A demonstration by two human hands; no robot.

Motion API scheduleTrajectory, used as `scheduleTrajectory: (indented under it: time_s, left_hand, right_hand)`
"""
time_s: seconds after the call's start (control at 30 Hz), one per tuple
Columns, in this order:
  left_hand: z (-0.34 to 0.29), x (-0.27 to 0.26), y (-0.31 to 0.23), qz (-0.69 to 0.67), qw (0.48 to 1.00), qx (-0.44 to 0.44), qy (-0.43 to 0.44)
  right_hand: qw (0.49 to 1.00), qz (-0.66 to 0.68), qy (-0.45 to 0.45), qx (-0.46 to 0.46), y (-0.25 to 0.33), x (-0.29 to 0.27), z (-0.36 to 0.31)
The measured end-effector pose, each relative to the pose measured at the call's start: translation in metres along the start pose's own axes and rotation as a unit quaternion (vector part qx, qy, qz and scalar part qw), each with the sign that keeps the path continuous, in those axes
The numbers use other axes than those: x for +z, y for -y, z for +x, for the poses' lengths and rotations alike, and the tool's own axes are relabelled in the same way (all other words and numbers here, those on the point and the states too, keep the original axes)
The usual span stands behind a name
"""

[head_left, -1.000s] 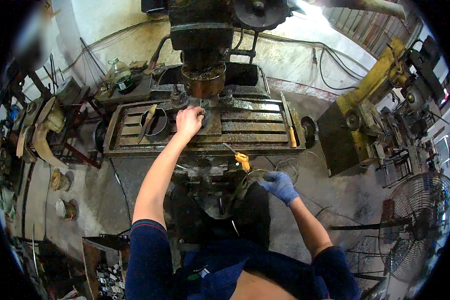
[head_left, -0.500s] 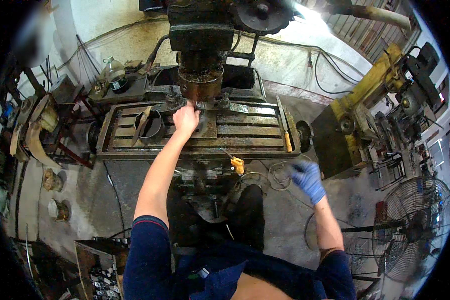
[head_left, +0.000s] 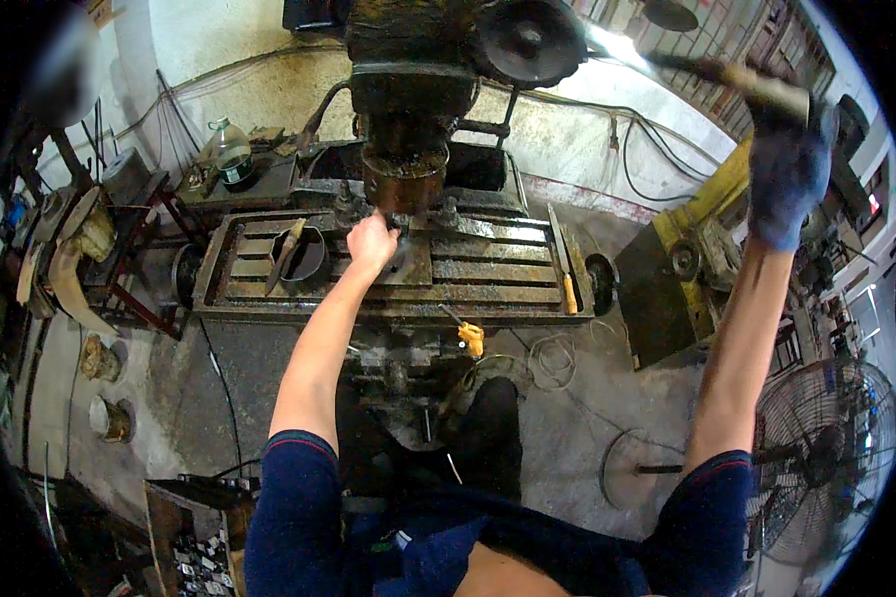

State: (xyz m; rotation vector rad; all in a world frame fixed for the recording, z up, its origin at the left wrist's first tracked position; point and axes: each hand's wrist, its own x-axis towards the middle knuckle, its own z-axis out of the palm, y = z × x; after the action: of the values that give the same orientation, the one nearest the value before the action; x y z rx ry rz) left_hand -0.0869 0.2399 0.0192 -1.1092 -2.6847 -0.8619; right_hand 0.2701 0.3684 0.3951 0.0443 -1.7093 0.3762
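Just below the round spindle of a milling machine, my bare left hand is closed, touching a small dark metal part whose kind I cannot make out. My right hand, in a blue-grey glove, is raised high on the far right. It appears closed at the tan end of a long bar; its fingers are blurred and dark. Beneath my left hand lies the slotted machine table. A round dark pot with a wooden-handled brush across its rim stands on it.
On the table's right end lies a file with a tan handle. A yellow-handled tool hangs at the front edge. A plastic bottle stands back left; a yellow machine and a caged fan are at right.
My right hand has swung up and right from beside the table to the long bar, which now sits lower and tilted. My left hand stays under the spindle. The view has shifted slightly.
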Motion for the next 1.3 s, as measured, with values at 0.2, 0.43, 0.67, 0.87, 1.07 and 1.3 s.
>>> scheduleTrajectory:
  time_s: [0.2,0.43,0.67,0.87,1.07,1.3]
  left_hand:
    - [-0.005,-0.003,0.015,0.023,1.0,-0.014,0.011]
    - [-0.003,-0.005,0.009,0.029,0.999,-0.016,0.024]
    - [-0.004,-0.008,0.011,0.021,1.0,0.003,0.016]
    - [-0.019,-0.03,0.015,-0.052,0.997,0.031,0.049]
    - [-0.052,-0.062,0.042,-0.197,0.974,0.084,0.073]
    - [-0.119,-0.109,0.072,-0.333,0.933,0.007,0.138]
  right_hand:
    - [0.993,0.108,-0.037,0.036,0.009,0.02,-0.094]
    - [0.995,0.055,-0.063,0.052,0.014,0.032,-0.147]
    - [0.99,0.114,-0.071,0.047,0.015,0.038,-0.141]
    - [0.978,0.198,-0.049,0.051,0.01,0.039,-0.157]
    - [0.985,0.13,-0.088,0.073,0.006,0.039,-0.171]
    - [0.979,0.126,-0.111,0.117,0.008,0.044,-0.184]
